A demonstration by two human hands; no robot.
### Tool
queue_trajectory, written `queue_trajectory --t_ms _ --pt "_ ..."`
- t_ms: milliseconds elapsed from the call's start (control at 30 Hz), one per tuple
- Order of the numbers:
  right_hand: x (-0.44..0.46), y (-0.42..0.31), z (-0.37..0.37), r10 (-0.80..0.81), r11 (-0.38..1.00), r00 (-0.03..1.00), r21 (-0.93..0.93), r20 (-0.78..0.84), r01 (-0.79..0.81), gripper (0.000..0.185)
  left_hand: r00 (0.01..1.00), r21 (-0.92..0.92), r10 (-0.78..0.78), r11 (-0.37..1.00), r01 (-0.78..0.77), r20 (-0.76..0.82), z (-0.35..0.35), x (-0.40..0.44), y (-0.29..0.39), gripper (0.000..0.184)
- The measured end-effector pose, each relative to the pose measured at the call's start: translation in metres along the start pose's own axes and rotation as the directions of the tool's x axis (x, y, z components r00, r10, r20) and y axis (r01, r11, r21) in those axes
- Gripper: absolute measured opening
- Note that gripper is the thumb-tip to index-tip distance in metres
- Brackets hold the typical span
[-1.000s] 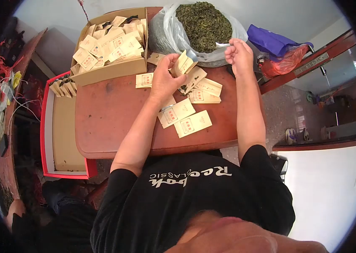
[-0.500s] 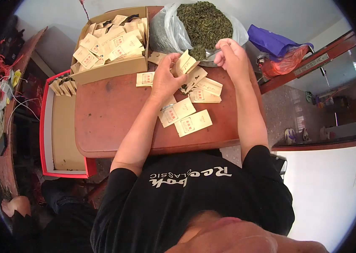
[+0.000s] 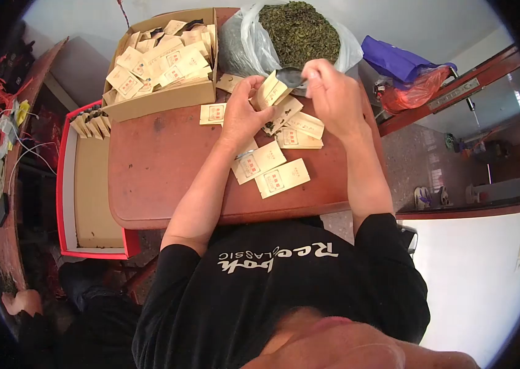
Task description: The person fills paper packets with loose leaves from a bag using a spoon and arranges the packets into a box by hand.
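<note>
Holding opened packet (image 3: pixel 270 91) in left hand (image 3: pixel 243 114), over loose packets (image 3: pixel 283 178) on surface (image 3: pixel 164 163). Gripping spoon (image 3: pixel 290 76) in right hand (image 3: pixel 335 98): tilted at packet's mouth, no longer visibly heaped; probably emptying into packet.

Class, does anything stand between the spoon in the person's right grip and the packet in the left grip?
Nothing visible does: the right grip has the spoon close beside the mouth of the packet, which the left grip holds lower down.
</note>
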State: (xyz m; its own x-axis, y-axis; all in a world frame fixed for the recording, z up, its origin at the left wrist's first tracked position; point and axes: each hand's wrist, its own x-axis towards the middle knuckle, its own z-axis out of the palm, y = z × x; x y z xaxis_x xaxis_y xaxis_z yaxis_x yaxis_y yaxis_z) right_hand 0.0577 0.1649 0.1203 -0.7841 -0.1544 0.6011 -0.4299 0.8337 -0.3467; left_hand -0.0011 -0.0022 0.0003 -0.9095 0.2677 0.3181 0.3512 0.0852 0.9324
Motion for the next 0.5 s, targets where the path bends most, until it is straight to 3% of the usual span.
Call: queue_trajectory --t_ms 133,233,267,367,500 --pt "-0.004 0.003 0.009 -0.061 0.996 0.998 0.062 0.035 0.059 0.017 1.000 0.022 0.017 1.000 -0.017 -0.002 0.000 0.000 -0.003 0.061" --pt "-0.001 0.005 0.003 0.158 0.956 0.987 0.254 -0.031 -0.145 0.019 0.999 -0.060 -0.012 0.998 0.010 -0.032 -0.002 -0.001 0.005 0.058" --pt "0.000 0.016 0.005 0.190 0.932 0.977 0.332 -0.101 -0.147 0.022 1.000 -0.056 -0.012 0.998 0.010 -0.025 -0.002 0.000 0.004 0.058" --pt "0.009 0.038 -0.004 0.289 0.928 0.941 0.291 -0.174 -0.231 0.023 1.000 -0.083 -0.018 0.996 0.017 -0.015 -0.002 0.000 0.001 0.060" --pt "0.014 0.075 -0.002 0.342 0.938 0.931 0.104 -0.128 -0.330 0.027 1.000 -0.133 -0.008 0.991 0.004 -0.030 -0.003 0.001 0.000 0.060"
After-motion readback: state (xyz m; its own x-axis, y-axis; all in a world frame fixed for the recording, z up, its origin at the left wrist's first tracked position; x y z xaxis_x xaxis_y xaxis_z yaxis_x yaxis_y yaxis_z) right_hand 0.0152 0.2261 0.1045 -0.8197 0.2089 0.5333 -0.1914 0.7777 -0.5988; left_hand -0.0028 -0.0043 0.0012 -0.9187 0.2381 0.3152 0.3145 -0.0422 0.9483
